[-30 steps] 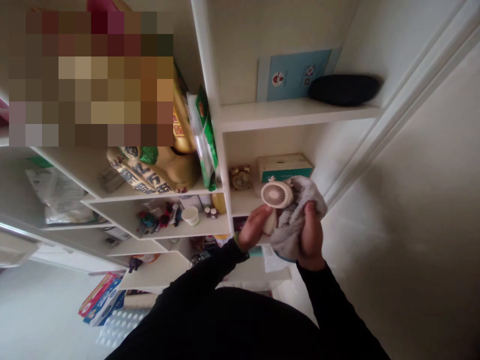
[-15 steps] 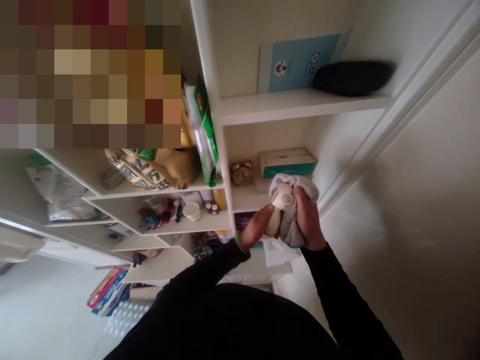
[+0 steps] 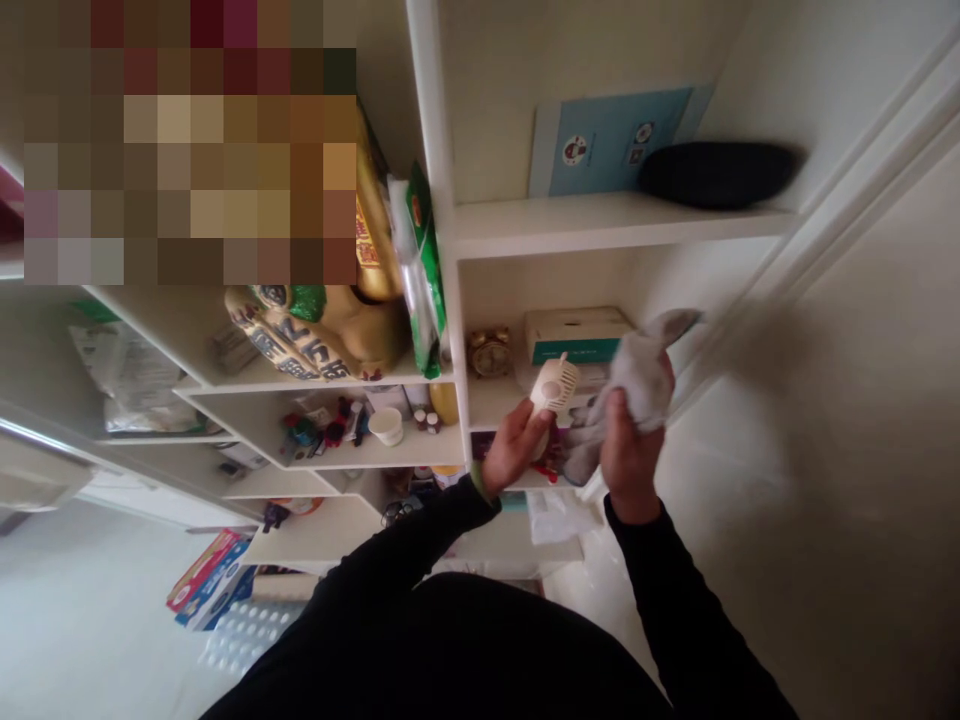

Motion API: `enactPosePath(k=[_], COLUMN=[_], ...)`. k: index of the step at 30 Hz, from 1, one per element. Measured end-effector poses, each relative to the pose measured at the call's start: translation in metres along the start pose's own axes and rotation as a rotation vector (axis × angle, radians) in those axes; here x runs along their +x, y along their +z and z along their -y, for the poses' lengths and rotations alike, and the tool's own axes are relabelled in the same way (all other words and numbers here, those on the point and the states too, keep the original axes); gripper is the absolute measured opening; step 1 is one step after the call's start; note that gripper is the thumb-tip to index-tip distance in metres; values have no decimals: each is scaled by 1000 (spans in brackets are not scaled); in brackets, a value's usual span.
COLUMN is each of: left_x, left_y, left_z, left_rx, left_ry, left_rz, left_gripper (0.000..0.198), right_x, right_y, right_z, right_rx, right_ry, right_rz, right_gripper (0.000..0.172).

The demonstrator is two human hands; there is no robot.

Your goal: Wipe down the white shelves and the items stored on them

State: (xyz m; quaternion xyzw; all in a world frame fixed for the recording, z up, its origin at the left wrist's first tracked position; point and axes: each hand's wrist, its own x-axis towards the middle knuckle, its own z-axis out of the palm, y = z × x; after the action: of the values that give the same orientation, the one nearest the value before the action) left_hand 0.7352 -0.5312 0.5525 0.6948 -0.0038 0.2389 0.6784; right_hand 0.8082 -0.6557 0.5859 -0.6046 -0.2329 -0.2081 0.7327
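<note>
A person in black sleeves (image 3: 405,560) stands at a white shelving unit (image 3: 457,240), a small white handheld fan (image 3: 553,388) in the left hand (image 3: 514,450) and a grey cloth (image 3: 637,375) in the right hand (image 3: 632,445). The left hand is closed around the fan's lower end, which the fingers largely hide, with the round grille rising above them and a green wristband (image 3: 481,482) showing at the wrist. The right hand is closed on the bunched cloth, one corner of which points up and away while a fold hangs below, just beside the fan; the two hands stand near each other in front of the shelves. On the shelf directly behind them sit a gold alarm clock (image 3: 490,353) and a teal-and-cream tissue box (image 3: 576,335). The shelf above holds a pale blue booklet (image 3: 607,140) and a black oval object (image 3: 720,175). To the left are a gold ornament with raised lettering (image 3: 315,330) and a green-and-white packet (image 3: 420,270), with a white cup (image 3: 386,427) and small bottles (image 3: 426,420) on a shelf below. Colourful boxes (image 3: 210,585) lie on the floor, and the top left corner of the view is blurred beyond reading.
</note>
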Motion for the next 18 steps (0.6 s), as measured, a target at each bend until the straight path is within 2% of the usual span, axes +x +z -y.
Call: enactPosePath(k=[2,4,8,10,12,15,18], left_x=[4,8,15,19,22,22,17], left_y=[1,-2,-13,-19,-24,-25,-19], left_z=[-2,-6,-18,-23,-25,-23,-17], left_rx=[198,410,780,871,933,986,1003], left_ry=[109,141,94,152,244,389,458], left_rz=[-51,-85,-143,-192,-248,-294,-263], left_gripper=[54,42,23,23,24,24,21], right_x=[-17,-34,-63,-74,-80,-72,-43], right_y=[10,20,25,22,17,14,14], right_z=[-1,-6,-18,-20,-17,-4,12], right_rx=[-103,-171,-170,-107,-27,53,49], right_ry=[-133,-158,-90,-11,121,295,222], right_rz=[175,232,285,311,236,28,-6], right_gripper=[85,89,68,62,63,66,69])
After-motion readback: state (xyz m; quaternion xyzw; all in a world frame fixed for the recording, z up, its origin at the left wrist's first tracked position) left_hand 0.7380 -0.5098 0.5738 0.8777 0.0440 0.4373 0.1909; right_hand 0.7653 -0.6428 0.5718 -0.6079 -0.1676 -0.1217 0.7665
